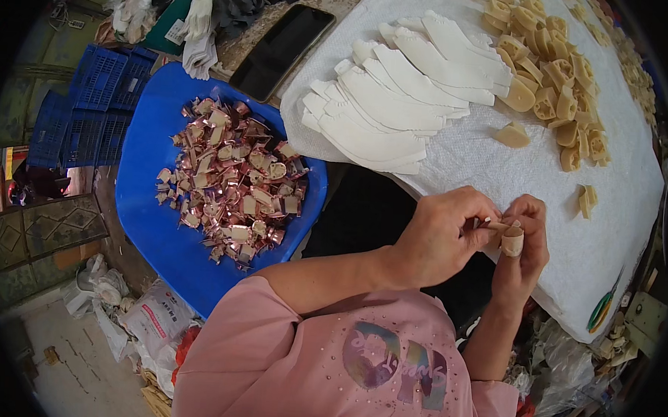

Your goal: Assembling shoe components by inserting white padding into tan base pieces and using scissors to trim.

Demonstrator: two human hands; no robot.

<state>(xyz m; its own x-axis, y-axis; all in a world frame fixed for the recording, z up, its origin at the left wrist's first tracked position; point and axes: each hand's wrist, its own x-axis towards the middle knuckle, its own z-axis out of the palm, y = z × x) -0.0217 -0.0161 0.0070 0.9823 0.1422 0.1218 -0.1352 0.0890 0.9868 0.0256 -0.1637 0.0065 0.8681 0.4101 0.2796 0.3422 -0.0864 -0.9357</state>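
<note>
Over the near edge of the white-covered table, my left hand [446, 232] and my right hand [524, 250] meet. Between them is a small beige shoe-heel-like block [512, 242], its rounded end showing in my right fingers. My left thumb and fingers are pinched at its left side, where a thin pale bit shows. Fingers hide most of the block. Beyond my hands lie overlapping rows of curved white cut pieces [399, 85], and to their right a heap of similar beige blocks [556, 76]. Two single blocks sit apart from the heap.
At left, a blue basin [145, 178] holds many blocks with shiny pink-copper wrapping [235, 178]. A black phone [281, 51] lies behind it. Green-handled snips [601, 313] lie at the table's right edge. Blue crates [97, 79] and plastic bags [158, 316] stand farther left.
</note>
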